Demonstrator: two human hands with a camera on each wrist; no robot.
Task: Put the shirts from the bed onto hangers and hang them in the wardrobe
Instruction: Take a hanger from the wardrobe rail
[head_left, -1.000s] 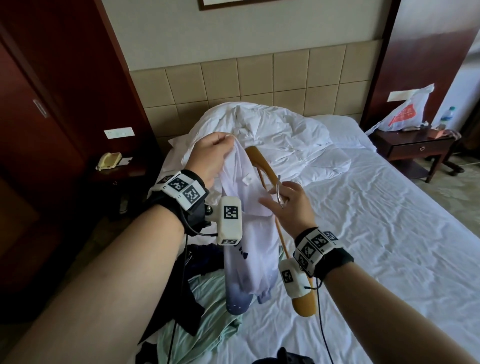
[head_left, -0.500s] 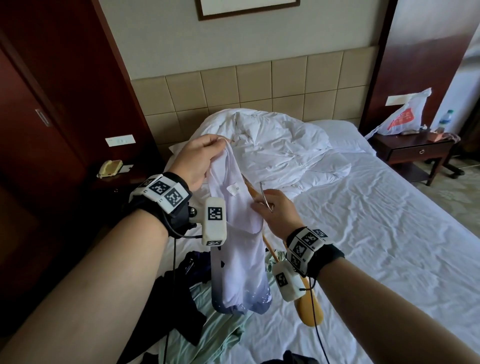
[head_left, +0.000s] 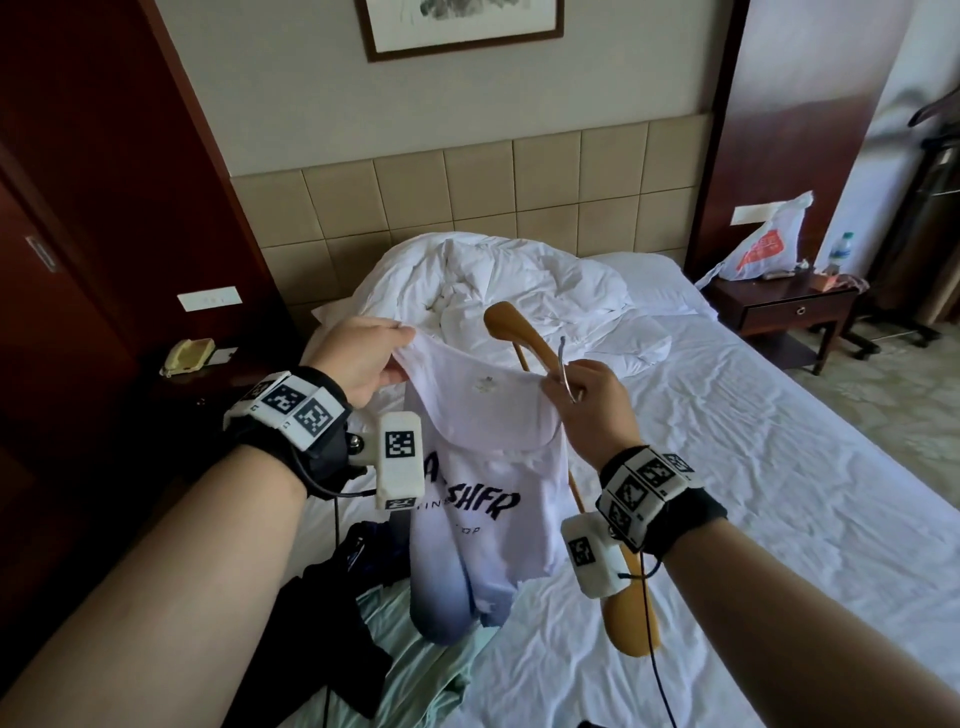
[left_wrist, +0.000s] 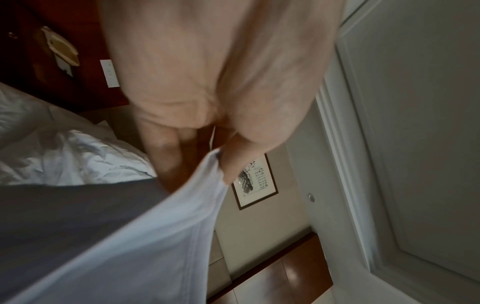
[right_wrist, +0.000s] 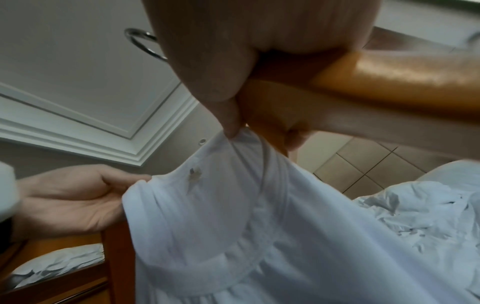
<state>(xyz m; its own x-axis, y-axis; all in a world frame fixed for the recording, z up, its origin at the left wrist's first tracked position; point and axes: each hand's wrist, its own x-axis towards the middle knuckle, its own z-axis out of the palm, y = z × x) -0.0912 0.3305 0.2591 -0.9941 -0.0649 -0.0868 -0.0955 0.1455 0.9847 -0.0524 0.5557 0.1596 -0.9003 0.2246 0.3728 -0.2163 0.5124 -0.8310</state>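
A white T-shirt with dark lettering and a blue-grey hem hangs in the air above the bed. My left hand pinches the left side of its neckline. My right hand pinches the right side of the collar and also grips a wooden hanger at its middle. The hanger's metal hook sticks up beside my fingers, and its lower arm hangs down behind my right wrist. The neck opening is spread between both hands.
A dark garment and a pale green one lie on the bed's near left. A crumpled white duvet is piled at the headboard. Nightstands stand to the left with a phone and to the right with a bag.
Both hands have drawn apart, spreading the shirt's neckline wide so its printed front faces me. The hanger has risen with the right hand, and my head has tilted up.
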